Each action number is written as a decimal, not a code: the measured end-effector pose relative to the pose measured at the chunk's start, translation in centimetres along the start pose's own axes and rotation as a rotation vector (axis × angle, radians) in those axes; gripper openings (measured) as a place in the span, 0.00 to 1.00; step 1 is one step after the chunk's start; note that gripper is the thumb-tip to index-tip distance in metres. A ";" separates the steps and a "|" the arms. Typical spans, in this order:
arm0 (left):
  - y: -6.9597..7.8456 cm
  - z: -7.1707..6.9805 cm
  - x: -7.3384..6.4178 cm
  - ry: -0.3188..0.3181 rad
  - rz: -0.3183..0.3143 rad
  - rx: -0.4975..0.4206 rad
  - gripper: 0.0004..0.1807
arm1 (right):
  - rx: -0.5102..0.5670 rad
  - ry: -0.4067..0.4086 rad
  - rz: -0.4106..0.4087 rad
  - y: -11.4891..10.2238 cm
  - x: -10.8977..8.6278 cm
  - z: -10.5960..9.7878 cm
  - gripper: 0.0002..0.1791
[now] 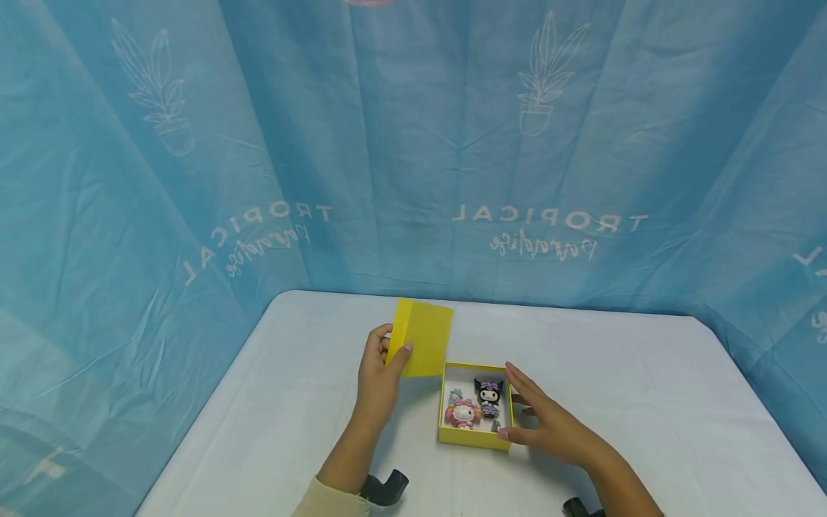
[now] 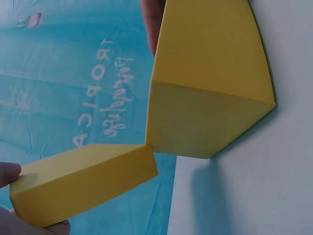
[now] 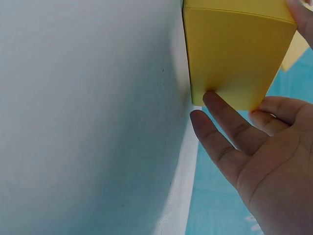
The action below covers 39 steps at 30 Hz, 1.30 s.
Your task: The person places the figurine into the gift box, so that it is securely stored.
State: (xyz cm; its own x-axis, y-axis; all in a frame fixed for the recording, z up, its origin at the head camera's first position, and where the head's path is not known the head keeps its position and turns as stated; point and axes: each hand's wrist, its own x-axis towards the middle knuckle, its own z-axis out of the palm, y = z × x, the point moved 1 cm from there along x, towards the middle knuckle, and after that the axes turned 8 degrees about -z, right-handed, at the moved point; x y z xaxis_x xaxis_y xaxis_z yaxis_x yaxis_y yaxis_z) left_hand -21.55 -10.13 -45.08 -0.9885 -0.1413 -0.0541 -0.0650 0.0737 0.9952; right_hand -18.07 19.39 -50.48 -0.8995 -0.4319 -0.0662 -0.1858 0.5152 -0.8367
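Note:
My left hand (image 1: pixel 380 384) holds a yellow box lid (image 1: pixel 426 337) raised above the table, thumb on one face and fingers behind its left edge. Below and to the right of the lid sits an open yellow box (image 1: pixel 474 439) with a white inside. In it lie a pink figurine (image 1: pixel 462 415) and a black-and-purple figurine (image 1: pixel 489 398), plus a small grey piece partly hidden near the front right corner. At the box's right side my right hand (image 1: pixel 549 424) grips it between thumb and forefinger; in the right wrist view a fingertip (image 3: pixel 210 98) touches the side wall.
The box rests on a white-covered table (image 1: pixel 646 402). Blue printed curtains (image 1: pixel 413 158) rise behind the table and along both sides. A black wrist camera mount (image 1: pixel 386 490) shows under the left forearm, another (image 1: pixel 577 507) by the right.

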 end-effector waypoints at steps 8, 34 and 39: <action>0.8 -0.3 -0.4 -0.043 -0.006 -0.033 0.22 | -0.009 0.015 0.031 -0.1 0.1 0.0 0.59; -1.5 2.4 -2.2 -0.179 -0.158 0.169 0.30 | -0.064 0.067 0.067 -1.4 0.1 0.6 0.64; -2.1 2.9 -2.7 -0.200 -0.176 0.194 0.31 | -0.040 0.101 -0.001 -1.6 0.0 0.7 0.68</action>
State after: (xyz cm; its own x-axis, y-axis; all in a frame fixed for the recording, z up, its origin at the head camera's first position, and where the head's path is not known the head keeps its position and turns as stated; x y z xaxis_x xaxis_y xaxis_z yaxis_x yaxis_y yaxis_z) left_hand -19.16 -7.06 -47.23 -0.9659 0.0265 -0.2576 -0.2426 0.2551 0.9360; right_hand -17.50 18.00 -49.52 -0.9342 -0.3566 -0.0084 -0.2006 0.5447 -0.8143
